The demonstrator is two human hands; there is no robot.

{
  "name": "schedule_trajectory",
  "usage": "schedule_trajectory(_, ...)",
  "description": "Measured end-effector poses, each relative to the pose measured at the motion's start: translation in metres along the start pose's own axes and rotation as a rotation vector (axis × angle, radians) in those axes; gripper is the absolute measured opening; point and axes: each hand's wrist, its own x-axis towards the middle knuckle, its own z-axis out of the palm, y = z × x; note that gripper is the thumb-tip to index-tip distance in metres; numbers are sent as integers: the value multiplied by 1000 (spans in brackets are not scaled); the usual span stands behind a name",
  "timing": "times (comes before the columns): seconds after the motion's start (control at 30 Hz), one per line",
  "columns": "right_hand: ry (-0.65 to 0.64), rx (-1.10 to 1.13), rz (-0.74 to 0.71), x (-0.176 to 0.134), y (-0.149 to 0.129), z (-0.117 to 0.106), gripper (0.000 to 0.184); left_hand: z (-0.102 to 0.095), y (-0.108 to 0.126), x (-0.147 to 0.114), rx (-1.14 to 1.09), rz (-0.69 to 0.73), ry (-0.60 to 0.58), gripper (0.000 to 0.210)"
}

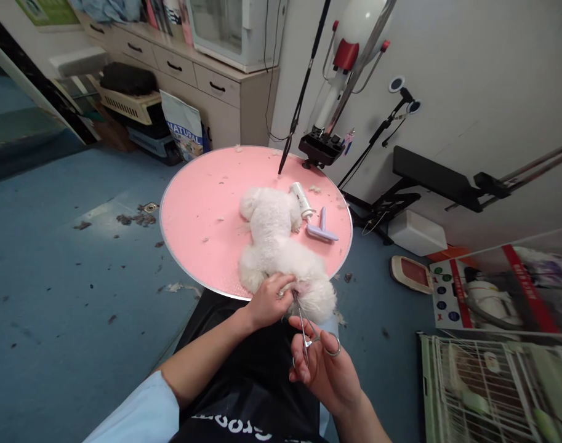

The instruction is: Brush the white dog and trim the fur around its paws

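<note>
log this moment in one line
left hand: on white dog | right hand: holding ring-handled metal tool, tips at dog | dog: on pink table | lilac tool: on table

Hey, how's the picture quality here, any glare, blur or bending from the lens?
Head view: the white dog looks bright, nearly washed out in places; pale glare lies on the blue floor at left; wide-lens distortion seems to tilt the cabinet; tips of the scissor-handled tool are too small to make out.

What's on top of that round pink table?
A white dog, a white cylindrical thing, a lavender T-shaped tool and loose hair. The pink tabletop beneath the dog is covered.
</note>
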Motion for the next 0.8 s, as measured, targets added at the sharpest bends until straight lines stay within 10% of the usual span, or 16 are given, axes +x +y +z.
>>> schedule_trajectory(0.8, 196, -215, -115, -13, 4, 7, 45, 4, 6, 6, -41, -9, 68, 24)
